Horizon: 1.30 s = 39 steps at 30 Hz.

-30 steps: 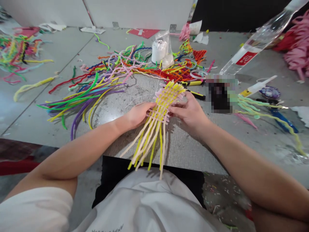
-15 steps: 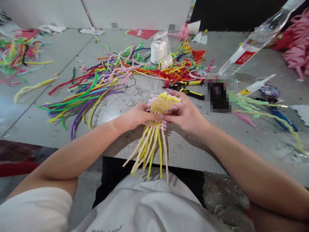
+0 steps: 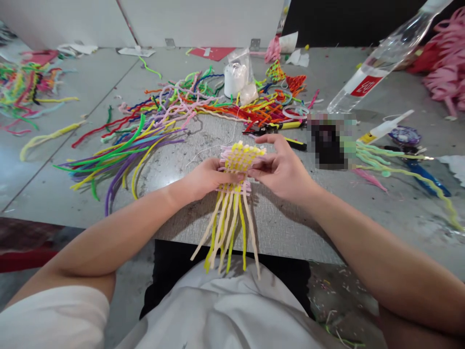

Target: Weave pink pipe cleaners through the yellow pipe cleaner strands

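A woven piece of yellow, cream and pale lilac pipe cleaners (image 3: 240, 159) is held above the near part of the table, its long loose ends hanging toward my lap. My left hand (image 3: 207, 178) grips its left side, thumb lying across the weave. At the right edge, my right hand (image 3: 285, 167) has thumb and a finger pinched at the weave, while its index finger is raised off it. Exactly what lies between the right fingertips is hard to make out. Black-and-yellow pliers (image 3: 278, 128) lie just beyond the right hand.
Many coloured pipe cleaners (image 3: 145, 131) spread over the grey table (image 3: 290, 228). A white spool (image 3: 233, 81) with plastic bags stands behind them. To the right are a clear bottle (image 3: 378, 68), a glue tube (image 3: 385, 127) and blue-handled pliers (image 3: 423, 177).
My right index finger has lifted away from the weave and the right hand has shifted slightly outward. The woven piece has straightened a little, its top corner turning left.
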Tool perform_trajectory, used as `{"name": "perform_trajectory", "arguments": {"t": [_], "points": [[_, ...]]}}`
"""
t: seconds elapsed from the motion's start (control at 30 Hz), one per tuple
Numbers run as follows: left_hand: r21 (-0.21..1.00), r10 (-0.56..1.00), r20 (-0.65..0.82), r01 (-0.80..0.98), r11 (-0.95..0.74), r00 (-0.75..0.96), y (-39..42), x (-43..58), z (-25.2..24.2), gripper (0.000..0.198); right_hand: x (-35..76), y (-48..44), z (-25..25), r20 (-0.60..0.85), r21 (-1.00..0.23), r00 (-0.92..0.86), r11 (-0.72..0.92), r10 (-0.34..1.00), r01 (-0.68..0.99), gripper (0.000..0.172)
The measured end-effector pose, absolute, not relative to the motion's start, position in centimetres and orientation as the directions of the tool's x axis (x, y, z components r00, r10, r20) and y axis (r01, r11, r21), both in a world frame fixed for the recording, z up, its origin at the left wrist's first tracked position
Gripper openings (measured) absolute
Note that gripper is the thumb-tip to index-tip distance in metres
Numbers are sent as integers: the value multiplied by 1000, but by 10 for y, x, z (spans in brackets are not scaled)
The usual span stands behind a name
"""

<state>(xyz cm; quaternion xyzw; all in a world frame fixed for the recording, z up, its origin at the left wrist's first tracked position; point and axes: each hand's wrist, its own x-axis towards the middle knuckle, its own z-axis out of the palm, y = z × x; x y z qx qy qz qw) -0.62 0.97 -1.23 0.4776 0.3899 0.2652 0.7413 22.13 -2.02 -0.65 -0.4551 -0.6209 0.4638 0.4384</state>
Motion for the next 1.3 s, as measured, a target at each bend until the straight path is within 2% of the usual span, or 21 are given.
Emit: {"name": "perform_trajectory", "arguments": {"t": [0.13, 0.23, 0.27, 0.33, 0.43, 0.53, 0.6, 0.73, 0.9, 1.03, 1.1, 1.2, 1.3], "points": [[893, 788, -322, -110, 437, 524, 15, -7, -16, 24, 225, -13, -12, 109, -994, -45, 110, 993, 26, 62], [876, 815, -342, -156, 457, 467, 17, -6, -16, 19, 221, -10, -16, -33, -983, 60, -22, 998, -183, 57], [872, 818, -346, -165, 461, 460, 18, -4, -16, 18, 219, -10, -16, -112, -958, 46, -95, 993, -271, 51], [866, 815, -351, -171, 469, 461, 17, -2, -16, 17, 211, -14, -15, -259, -890, -142, -293, 955, -348, 40], [869, 816, -357, -160, 469, 455, 15, 0, -16, 19, 201, -20, -12, -308, -855, -317, -407, 897, -322, 44], [896, 851, -330, -148, 418, 409, 15, -1, -16, 26, 198, -23, -13, -269, -863, -315, -373, 910, -341, 51], [933, 883, -280, -111, 343, 377, 14, -1, -15, 29, 199, -21, -16, -241, -874, -276, -332, 930, -355, 50], [988, 911, -153, 40, 149, 384, 12, -1, -12, 21, 200, -19, -21, -235, -886, -265, -318, 935, -337, 42], [994, 902, -61, 107, 17, 426, 9, -1, -8, 20, 196, -19, -23, -232, -879, -242, -310, 942, -363, 46], [984, 906, 49, 136, -116, 421, 8, -3, -6, 20, 195, -21, -24, -213, -903, -239, -284, 947, -322, 47], [984, 901, 67, 123, -132, 429, 8, -3, -7, 19, 195, -22, -24, -214, -906, -246, -286, 946, -311, 49], [994, 897, 18, 92, -66, 442, 10, -2, -10, 19, 193, -24, -24, -214, -902, -280, -299, 936, -312, 53], [999, 891, -49, 26, 42, 450, 12, -3, -12, 21, 195, -24, -23, -151, -956, -290, -214, 945, -201, 48]]}}
